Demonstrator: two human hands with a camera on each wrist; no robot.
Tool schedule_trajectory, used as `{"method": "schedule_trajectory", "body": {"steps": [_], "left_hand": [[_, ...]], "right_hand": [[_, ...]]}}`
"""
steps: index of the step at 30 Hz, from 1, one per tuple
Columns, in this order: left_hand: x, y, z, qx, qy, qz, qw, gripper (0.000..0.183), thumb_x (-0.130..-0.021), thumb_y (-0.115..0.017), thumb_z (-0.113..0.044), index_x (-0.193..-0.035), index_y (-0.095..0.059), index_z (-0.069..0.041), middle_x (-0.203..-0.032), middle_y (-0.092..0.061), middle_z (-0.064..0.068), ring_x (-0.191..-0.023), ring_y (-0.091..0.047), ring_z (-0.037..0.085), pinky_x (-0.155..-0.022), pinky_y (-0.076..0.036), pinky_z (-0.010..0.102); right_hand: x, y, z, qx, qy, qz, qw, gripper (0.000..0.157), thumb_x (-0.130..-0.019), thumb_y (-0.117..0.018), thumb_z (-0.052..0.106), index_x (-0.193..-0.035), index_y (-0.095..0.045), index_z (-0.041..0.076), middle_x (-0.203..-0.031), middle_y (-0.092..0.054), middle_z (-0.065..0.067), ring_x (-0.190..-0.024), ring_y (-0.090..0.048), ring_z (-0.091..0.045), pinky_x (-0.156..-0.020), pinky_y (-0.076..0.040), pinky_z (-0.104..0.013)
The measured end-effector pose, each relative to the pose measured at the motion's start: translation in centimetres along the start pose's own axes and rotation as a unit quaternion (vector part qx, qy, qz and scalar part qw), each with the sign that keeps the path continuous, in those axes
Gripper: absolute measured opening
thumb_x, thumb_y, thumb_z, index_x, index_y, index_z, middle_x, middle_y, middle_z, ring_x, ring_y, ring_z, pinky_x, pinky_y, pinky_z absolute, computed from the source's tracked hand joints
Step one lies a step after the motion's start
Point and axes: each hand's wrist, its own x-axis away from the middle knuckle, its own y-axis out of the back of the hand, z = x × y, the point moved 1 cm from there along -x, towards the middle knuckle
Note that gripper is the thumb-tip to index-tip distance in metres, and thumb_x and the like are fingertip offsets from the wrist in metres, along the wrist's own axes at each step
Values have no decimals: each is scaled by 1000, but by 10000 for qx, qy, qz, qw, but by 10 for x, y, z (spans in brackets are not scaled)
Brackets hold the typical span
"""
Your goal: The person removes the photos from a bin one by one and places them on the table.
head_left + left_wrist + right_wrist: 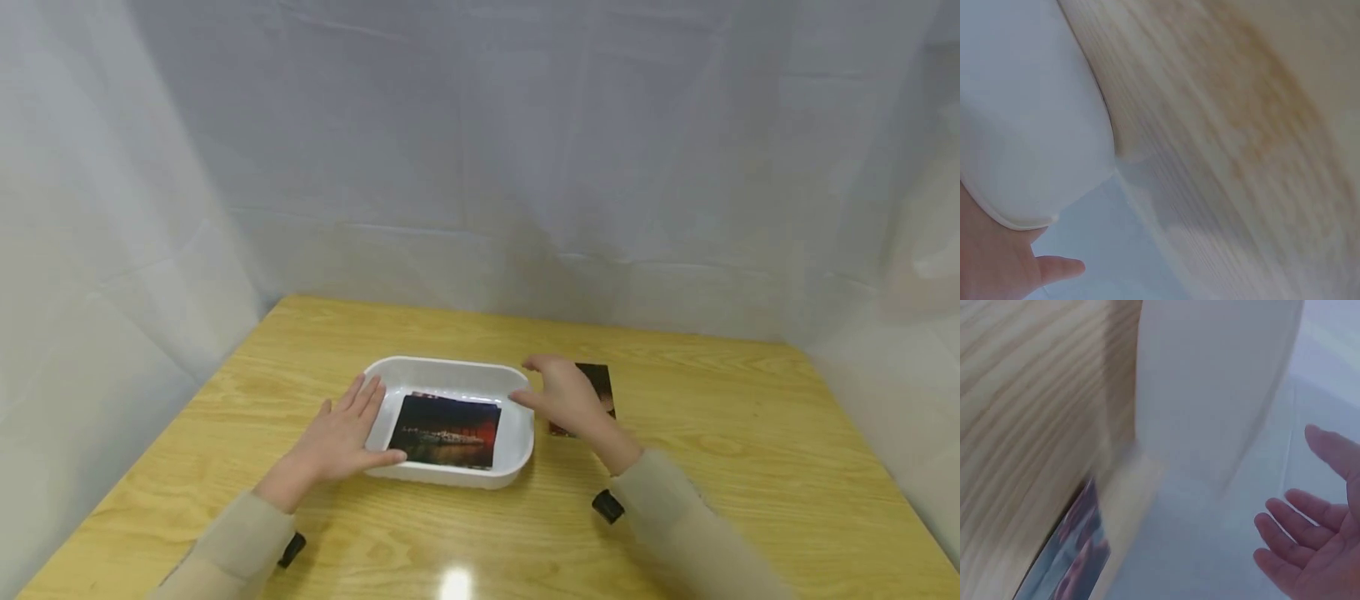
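Observation:
A white oval-cornered dish [461,362] stands on the table with a small stack of dark photo prints [446,432] lying flat inside. The top print shows lights and a red glow. My left hand [337,437] rests at the dish's left rim, fingers straight and thumb spread along the near edge. Beside the right rim is my right hand [566,396], its fingers and thumb apart and holding nothing. In the right wrist view, that hand's fingers [1294,534] are loosely bent. Another dark print [598,382] lies on the table right of the dish, partly hidden by the right hand.
The wooden table [712,433] has its far edge close to a white cloth backdrop [480,167], which also hangs at both sides. Small black pieces [607,506] show at both sleeve cuffs. Light glares off the table's near part.

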Motion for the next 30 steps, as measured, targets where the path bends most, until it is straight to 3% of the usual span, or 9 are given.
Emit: {"method": "schedule_trajectory", "body": {"steps": [2,12,15,21,30], "left_hand": [[0,0,0,-15,-19,-24,10000,102,-74,-44,-70,-138,-20,5,-145,-11,19,-131,-5,34,-92,-18,65],[-2,-4,2,22,-141,-234,9996,100,-73,-43,-71,-138,-21,3,-144,-13,20,-131,-5,34,-92,-15,66],[-2,-4,3,19,-186,-349,9992,100,-73,-43,-71,-137,-24,3,-143,-15,21,-131,-7,34,-91,-17,67],[-3,-4,2,-29,-126,-221,9997,99,-74,-44,-70,-138,-23,2,-144,-13,19,-131,-6,35,-91,-16,67],[-4,-4,2,-9,-45,-134,9999,99,-74,-45,-69,-139,-21,1,-145,-12,17,-132,-5,33,-92,-16,66]], "right_hand": [[-3,-7,9,33,160,145,9998,54,-74,-71,33,-115,-57,1,-110,-59,-11,-98,-56,-24,-77,-48,-37],[-18,-42,27,693,1088,745,9888,64,-71,-71,40,-118,-54,0,-109,-59,-12,-98,-55,-23,-82,-45,-34],[-19,-53,28,855,1122,947,9855,68,-69,-71,43,-118,-53,0,-110,-59,-11,-98,-55,-23,-82,-45,-34],[-19,-71,30,1271,970,1345,9779,73,-67,-71,48,-121,-52,2,-111,-58,-10,-100,-54,-23,-83,-45,-33],[-20,-83,31,1917,945,1870,9588,90,-64,-67,59,-128,-43,1,-120,-52,-11,-108,-49,-23,-90,-40,-34]]}}
